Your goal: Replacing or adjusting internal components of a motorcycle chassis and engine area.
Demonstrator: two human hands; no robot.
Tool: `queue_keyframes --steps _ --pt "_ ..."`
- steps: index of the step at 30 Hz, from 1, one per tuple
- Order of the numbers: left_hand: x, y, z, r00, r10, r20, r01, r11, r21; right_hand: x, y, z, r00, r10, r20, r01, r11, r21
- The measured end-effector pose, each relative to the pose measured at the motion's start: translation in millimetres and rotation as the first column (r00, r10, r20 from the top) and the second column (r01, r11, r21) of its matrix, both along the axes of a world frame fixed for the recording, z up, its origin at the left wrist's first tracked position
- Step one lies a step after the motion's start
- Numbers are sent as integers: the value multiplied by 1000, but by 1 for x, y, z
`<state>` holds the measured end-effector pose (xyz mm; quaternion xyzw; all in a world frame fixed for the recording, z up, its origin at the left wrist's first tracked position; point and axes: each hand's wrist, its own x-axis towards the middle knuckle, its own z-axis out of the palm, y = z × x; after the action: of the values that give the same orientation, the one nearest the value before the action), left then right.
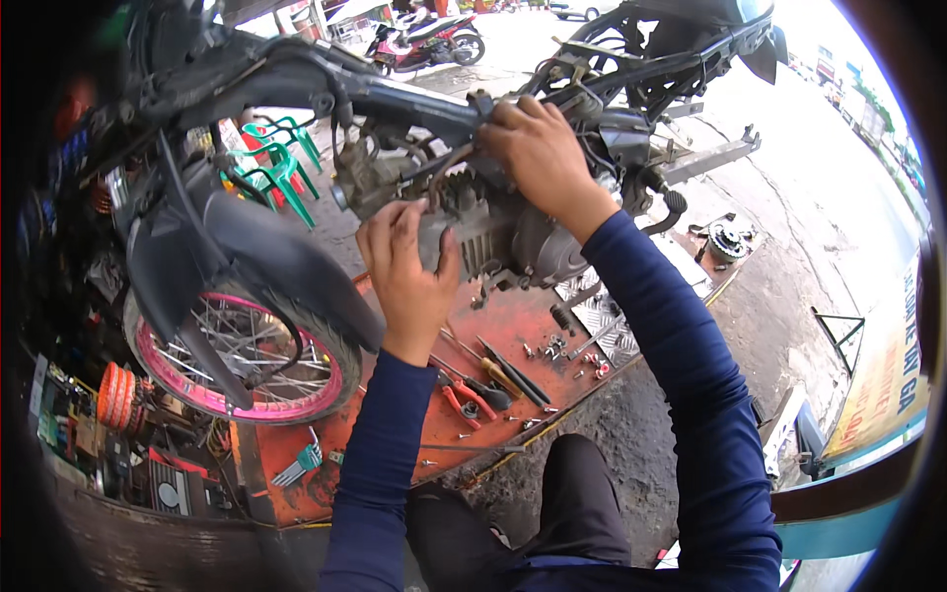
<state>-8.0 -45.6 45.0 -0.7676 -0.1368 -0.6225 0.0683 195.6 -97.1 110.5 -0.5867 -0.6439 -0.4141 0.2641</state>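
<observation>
A partly stripped motorcycle stands across the view, with its dark frame tube (414, 107) above the grey engine (473, 237). My left hand (406, 271) is at the front of the engine, by the cylinder head. Its thumb is spread from the fingers, and nothing shows between them. Higher up, my right hand (543, 158) has its fingers curled over the frame tube's rear end, above the engine. What lies under those fingertips is hidden. In front of the engine are the carburetor-like metal part (365, 178) and some hoses.
Under the motorcycle, a red work platform (395, 464) bears red-handled pliers (464, 403), screwdrivers (498, 373), a hex key set (299, 464) and loose bolts. The pink-rimmed front wheel (247, 360) is at left. Green chairs (271, 178) and a parked scooter (429, 41) stand beyond.
</observation>
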Motion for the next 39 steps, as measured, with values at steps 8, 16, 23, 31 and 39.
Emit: queue_keyframes --steps 8,16,23,31,39 --pt "-46 -37 34 935 88 -343 -177 955 -237 -15 2 2 955 -28 -295 -8 993 -119" --pt "-101 -137 23 908 -255 -333 -179 482 -858 -28 -14 25 723 -84 -686 -89 973 -212" --pt "25 -121 113 923 -319 -214 -82 381 -921 9 -68 39 118 35 -992 -89 996 25" --pt "181 -25 169 961 -146 -235 -79 669 -739 88 -75 59 115 -89 -989 -221 969 -113" --pt "200 -1 161 884 -149 -444 -160 795 -585 97 -56 63 47 -102 -994 -310 944 -111"
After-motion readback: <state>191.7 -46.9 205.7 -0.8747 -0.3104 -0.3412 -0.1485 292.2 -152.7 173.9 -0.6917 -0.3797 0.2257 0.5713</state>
